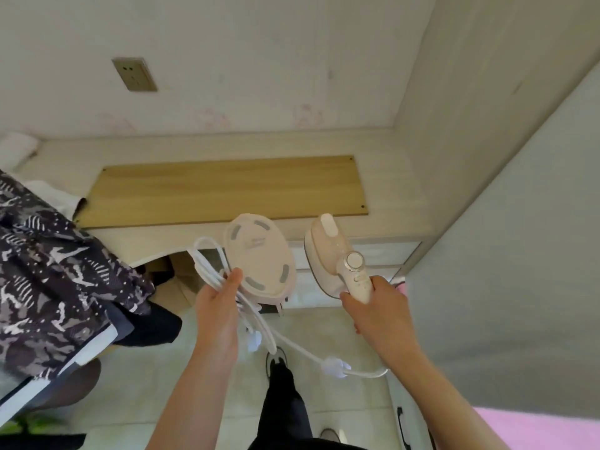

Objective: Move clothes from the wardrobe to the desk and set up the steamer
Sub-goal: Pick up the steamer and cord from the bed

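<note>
Steamer [334, 254] sits in our right hand [380, 306], fingers wrapped round its handle, above the front edge of the desk [386, 186]; our left hand [217, 306] grips the coiled cord [207, 254] and what seems its oval base [259, 258].

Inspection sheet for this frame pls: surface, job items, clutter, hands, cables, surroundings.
Surface: light desk with a wooden board lying flat on it.
Job's things: steamer and oval base both held above the desk's front edge; patterned clothes heaped at the left end.
Clutter: white cloth beside the clothes.
Hands: left hand holds the base and cord loops; right hand has its fingers round the steamer handle.
Cables: white cord bunched, with slack hanging toward the right wrist.
Surroundings: wall socket with nothing plugged in; tall panel on the right; tiled floor.
</note>
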Tool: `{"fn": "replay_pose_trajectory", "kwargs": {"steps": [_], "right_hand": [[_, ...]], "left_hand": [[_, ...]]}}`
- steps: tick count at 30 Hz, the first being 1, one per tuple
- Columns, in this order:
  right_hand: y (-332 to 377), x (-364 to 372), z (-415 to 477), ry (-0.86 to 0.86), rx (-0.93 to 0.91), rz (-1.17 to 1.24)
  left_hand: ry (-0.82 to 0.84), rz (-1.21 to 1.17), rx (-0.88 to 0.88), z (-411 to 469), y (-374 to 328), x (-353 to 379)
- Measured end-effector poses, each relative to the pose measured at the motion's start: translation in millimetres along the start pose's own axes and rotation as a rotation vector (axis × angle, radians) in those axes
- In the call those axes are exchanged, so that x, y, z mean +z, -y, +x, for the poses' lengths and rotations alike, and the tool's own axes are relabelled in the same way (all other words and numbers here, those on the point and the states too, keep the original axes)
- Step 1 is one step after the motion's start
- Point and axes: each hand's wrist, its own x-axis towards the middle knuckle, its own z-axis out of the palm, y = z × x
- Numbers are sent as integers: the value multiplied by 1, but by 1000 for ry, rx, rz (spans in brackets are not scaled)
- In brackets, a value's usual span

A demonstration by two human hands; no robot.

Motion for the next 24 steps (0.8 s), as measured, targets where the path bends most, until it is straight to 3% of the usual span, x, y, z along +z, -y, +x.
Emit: {"fn": "replay_pose_trajectory", "kwargs": {"steps": [13, 24], "right_hand": [[85, 36, 103, -115, 95, 62], [108, 43, 158, -188, 137, 83]], "left_hand": [[141, 142, 95, 138, -87, 53], [204, 234, 81, 206, -100, 106]]}}
